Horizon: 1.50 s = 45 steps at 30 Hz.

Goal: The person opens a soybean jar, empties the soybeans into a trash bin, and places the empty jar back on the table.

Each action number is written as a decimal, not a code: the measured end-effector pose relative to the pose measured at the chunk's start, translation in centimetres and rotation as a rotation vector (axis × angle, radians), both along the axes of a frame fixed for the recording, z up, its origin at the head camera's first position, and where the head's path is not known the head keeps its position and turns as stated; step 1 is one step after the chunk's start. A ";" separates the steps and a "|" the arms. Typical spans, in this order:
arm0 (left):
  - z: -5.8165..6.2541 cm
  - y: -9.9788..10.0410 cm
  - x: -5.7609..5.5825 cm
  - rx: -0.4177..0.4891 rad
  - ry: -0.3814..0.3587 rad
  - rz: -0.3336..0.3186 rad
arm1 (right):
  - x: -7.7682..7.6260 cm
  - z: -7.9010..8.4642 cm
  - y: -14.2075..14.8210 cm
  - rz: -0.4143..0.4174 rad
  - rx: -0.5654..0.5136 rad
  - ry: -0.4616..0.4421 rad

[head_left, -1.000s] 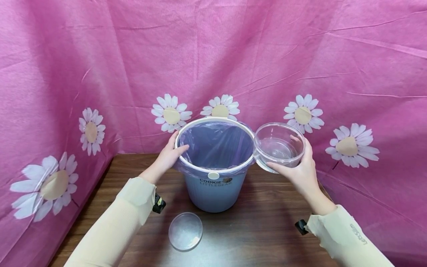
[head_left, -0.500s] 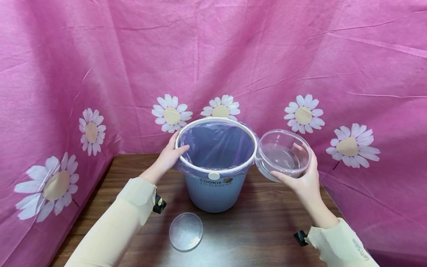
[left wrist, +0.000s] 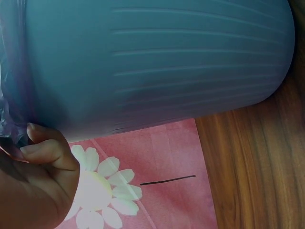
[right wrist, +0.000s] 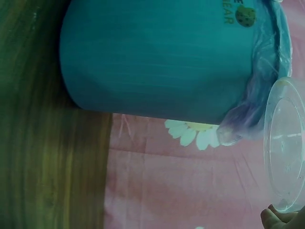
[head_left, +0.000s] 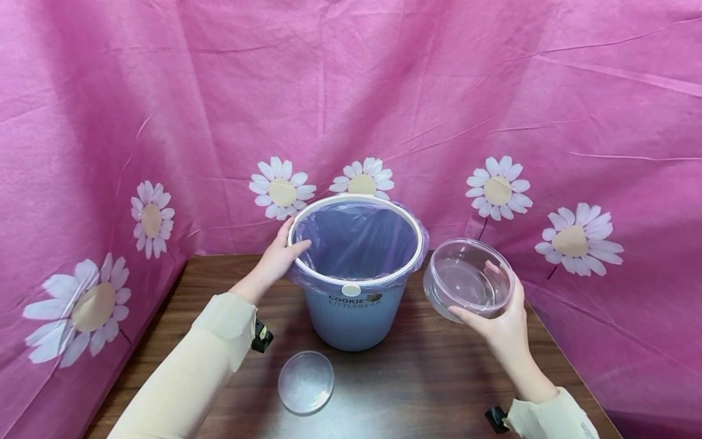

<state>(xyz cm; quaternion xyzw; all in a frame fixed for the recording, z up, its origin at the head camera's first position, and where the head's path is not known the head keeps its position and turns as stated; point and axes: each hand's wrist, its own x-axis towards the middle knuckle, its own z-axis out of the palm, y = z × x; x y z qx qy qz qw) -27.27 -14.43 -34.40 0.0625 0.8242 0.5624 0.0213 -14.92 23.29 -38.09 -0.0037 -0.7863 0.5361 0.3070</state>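
A blue trash bin (head_left: 351,323) with a white rim ring and a purple liner bag (head_left: 356,241) stands upright on the table. My left hand (head_left: 276,259) grips its left rim, thumb over the ring and fingers outside; the left wrist view shows those fingers (left wrist: 47,150) curled against the bag's edge. To the right of the bin, my right hand (head_left: 507,326) holds a clear round plastic container (head_left: 466,277) by its side, tilted a little and above the table. Nothing shows inside it. In the right wrist view the container's base (right wrist: 286,148) appears at the right edge.
A clear round lid (head_left: 306,383) lies flat on the brown wooden table (head_left: 417,390), in front of the bin and to its left. Pink cloth (head_left: 351,91) printed with daisies hangs behind and along both sides.
My right hand has brought the container down and slightly to the right, away from the bin's rim. The left hand and the bin keep their places.
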 end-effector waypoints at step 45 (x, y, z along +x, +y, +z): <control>-0.1 0.2 -0.3 0.002 -0.028 0.019 | 2.6 -9.1 -0.4 -0.075 -0.086 -0.227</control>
